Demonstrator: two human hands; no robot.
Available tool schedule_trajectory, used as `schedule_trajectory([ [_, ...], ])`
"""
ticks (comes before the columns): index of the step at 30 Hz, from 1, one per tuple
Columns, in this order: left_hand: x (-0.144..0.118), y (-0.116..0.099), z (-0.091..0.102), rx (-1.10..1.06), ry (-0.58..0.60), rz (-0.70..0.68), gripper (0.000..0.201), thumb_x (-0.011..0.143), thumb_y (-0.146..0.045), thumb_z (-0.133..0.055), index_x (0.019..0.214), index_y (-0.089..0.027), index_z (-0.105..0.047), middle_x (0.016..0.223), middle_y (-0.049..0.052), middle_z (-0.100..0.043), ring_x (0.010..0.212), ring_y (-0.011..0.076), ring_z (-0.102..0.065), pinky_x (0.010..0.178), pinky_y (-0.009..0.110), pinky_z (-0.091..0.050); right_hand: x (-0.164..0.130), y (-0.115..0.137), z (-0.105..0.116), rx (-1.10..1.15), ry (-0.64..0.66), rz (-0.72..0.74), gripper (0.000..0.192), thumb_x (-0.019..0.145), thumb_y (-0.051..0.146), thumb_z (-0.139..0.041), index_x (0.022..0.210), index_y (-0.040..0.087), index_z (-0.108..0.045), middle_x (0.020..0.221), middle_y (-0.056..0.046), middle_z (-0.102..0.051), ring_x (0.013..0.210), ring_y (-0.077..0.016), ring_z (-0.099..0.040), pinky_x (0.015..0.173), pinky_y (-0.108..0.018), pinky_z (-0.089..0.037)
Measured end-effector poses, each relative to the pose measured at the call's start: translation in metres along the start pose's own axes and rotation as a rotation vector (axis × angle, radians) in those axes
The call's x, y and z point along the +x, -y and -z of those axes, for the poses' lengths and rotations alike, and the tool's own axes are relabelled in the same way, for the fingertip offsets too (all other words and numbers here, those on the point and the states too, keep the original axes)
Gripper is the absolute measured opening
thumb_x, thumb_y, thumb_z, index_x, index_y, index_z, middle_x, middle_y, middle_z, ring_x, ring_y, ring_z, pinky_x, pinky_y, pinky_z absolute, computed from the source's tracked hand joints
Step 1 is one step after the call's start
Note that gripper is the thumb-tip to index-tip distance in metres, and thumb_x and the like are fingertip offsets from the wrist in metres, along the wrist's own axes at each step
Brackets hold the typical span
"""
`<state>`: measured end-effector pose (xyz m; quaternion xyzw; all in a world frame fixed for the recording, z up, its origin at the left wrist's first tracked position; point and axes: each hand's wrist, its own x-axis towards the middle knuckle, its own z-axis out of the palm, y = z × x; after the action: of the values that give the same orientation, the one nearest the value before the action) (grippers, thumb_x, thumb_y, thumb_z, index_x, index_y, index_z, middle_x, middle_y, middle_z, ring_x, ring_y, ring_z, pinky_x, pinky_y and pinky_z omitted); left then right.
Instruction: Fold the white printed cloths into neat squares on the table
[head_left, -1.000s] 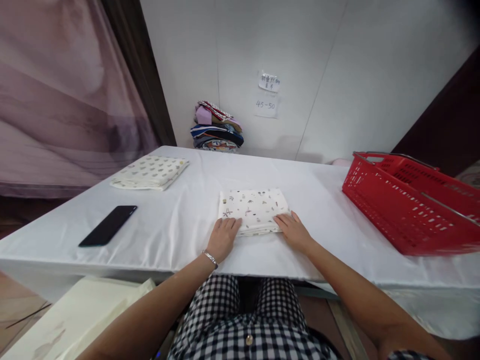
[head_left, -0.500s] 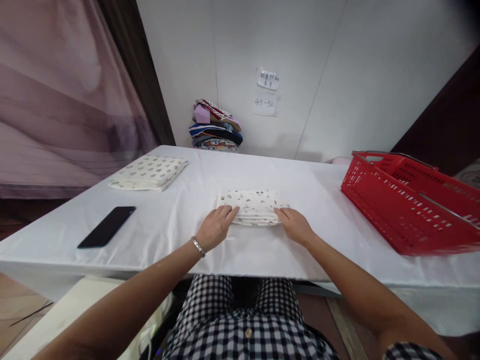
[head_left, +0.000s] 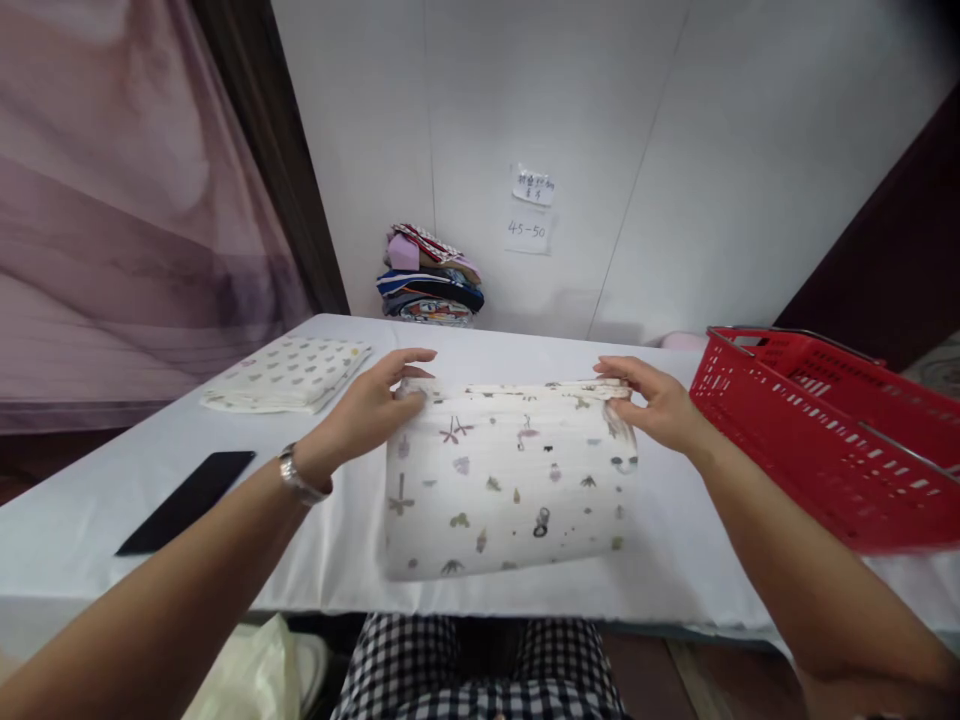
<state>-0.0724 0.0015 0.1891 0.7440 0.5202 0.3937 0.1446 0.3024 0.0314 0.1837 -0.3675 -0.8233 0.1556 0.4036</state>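
A folded white cloth [head_left: 510, 490] with small printed figures is held up over the table, its broad face toward me. My left hand [head_left: 375, 405] grips the upper left corner between thumb and fingers. At the upper right corner, my right hand [head_left: 656, 400] pinches the same cloth, forefinger stretched along the top edge. Several folded layers show along that top edge. Another folded cloth [head_left: 292, 372], white with a grey heart-like print, lies at the table's far left, apart from both hands.
On the right of the white-covered table [head_left: 330, 560] stands a red plastic basket [head_left: 795, 440]. A black phone [head_left: 187, 503] lies at the left. Folded fabrics [head_left: 431, 280] are stacked against the back wall, beside paper notes [head_left: 531, 210]. A pink curtain [head_left: 135, 200] hangs at left.
Both hands have lifted the small folded cloth off the table, moved apart and tipped it up, so a larger face now hangs toward me. The view has tilted slightly upward.
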Motion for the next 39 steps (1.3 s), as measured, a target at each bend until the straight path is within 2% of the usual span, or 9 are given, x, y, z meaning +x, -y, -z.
schedule_trajectory([
  [5,0.025,0.073,-0.058,-0.23,0.111,0.357,0.047,0.066,-0.025,-0.055,0.112,-0.016,-0.057,0.112,0.006,-0.062,0.09,0.0172,-0.059,0.081,0.031,-0.048,0.012,-0.081,-0.065,0.322,-0.004,-0.381,0.052,0.066,0.031,-0.064,0.117,0.019,-0.056,0.116,-0.009,-0.06,0.104,-0.0212,-0.057,0.087,-0.037,-0.047],
  [9,0.02,0.12,-0.108,-0.318,0.099,0.623,0.036,0.071,-0.033,-0.056,0.099,-0.013,-0.063,0.107,0.01,-0.065,0.096,0.0193,-0.059,0.082,0.029,-0.047,-0.004,-0.13,-0.124,0.283,0.031,-0.667,0.052,0.069,0.039,-0.061,0.115,0.015,-0.058,0.114,-0.012,-0.062,0.103,-0.0242,-0.058,0.09,-0.04,-0.045],
  [15,0.007,0.132,-0.12,-0.308,0.166,0.657,0.053,0.061,-0.041,-0.071,0.109,-0.02,-0.061,0.088,0.003,-0.065,0.07,0.014,-0.059,0.059,0.022,-0.048,-0.019,-0.149,-0.147,0.143,0.079,-0.748,0.061,0.069,0.044,-0.062,0.125,0.02,-0.051,0.116,-0.01,-0.06,0.101,-0.0242,-0.058,0.083,-0.037,-0.048],
  [19,0.009,0.134,-0.126,-0.222,0.108,0.72,0.036,0.066,-0.036,-0.067,0.097,-0.018,-0.063,0.06,-0.004,-0.053,0.044,0.0072,-0.044,0.041,0.019,-0.037,-0.019,-0.151,-0.154,0.107,0.011,-0.755,0.049,0.069,0.043,-0.058,0.112,0.019,-0.058,0.095,-0.003,-0.065,0.085,-0.0209,-0.061,0.079,-0.035,-0.049],
  [24,0.009,0.14,-0.132,-0.01,0.129,0.605,0.03,0.075,-0.04,-0.058,0.098,-0.021,-0.064,0.063,-0.001,-0.058,0.057,0.0147,-0.055,0.052,0.025,-0.043,-0.019,-0.144,-0.154,-0.171,0.047,-0.549,0.047,0.077,0.039,-0.052,0.121,0.021,-0.053,0.119,-0.007,-0.057,0.111,-0.0252,-0.051,0.095,-0.042,-0.04],
  [27,0.008,0.137,-0.129,0.215,0.075,0.342,0.031,0.076,-0.038,-0.058,0.102,-0.022,-0.064,0.098,0.005,-0.065,0.097,0.0225,-0.056,0.081,0.033,-0.045,-0.012,-0.133,-0.149,-0.338,0.117,-0.296,0.044,0.081,0.034,-0.05,0.122,0.021,-0.053,0.135,-0.009,-0.045,0.128,-0.0259,-0.034,0.106,-0.045,-0.028],
  [30,0.01,0.132,-0.13,0.271,0.101,0.097,0.027,0.078,-0.033,-0.057,0.102,-0.023,-0.064,0.11,0.005,-0.062,0.109,0.0225,-0.05,0.095,0.039,-0.038,0.0,-0.123,-0.153,-0.36,0.241,-0.143,0.028,0.083,0.029,-0.049,0.107,0.022,-0.062,0.131,-0.006,-0.05,0.129,-0.0247,-0.033,0.107,-0.045,-0.025],
  [34,0.015,0.131,-0.139,0.228,0.22,-0.028,0.019,0.079,-0.03,-0.056,0.093,-0.022,-0.067,0.1,0.005,-0.063,0.098,0.0206,-0.054,0.09,0.038,-0.04,0.012,-0.117,-0.167,-0.305,0.328,-0.145,0.018,0.082,0.025,-0.052,0.095,0.022,-0.064,0.119,-0.005,-0.059,0.122,-0.0239,-0.042,0.102,-0.044,-0.031],
  [39,0.018,0.134,-0.144,0.222,0.226,-0.034,0.011,0.079,-0.025,-0.055,0.084,-0.019,-0.061,0.09,0.004,-0.062,0.089,0.0192,-0.054,0.081,0.033,-0.042,0.018,-0.112,-0.172,-0.258,0.36,-0.209,0.009,0.081,0.02,-0.051,0.084,0.02,-0.059,0.107,-0.006,-0.062,0.103,-0.0203,-0.052,0.089,-0.035,-0.039],
])
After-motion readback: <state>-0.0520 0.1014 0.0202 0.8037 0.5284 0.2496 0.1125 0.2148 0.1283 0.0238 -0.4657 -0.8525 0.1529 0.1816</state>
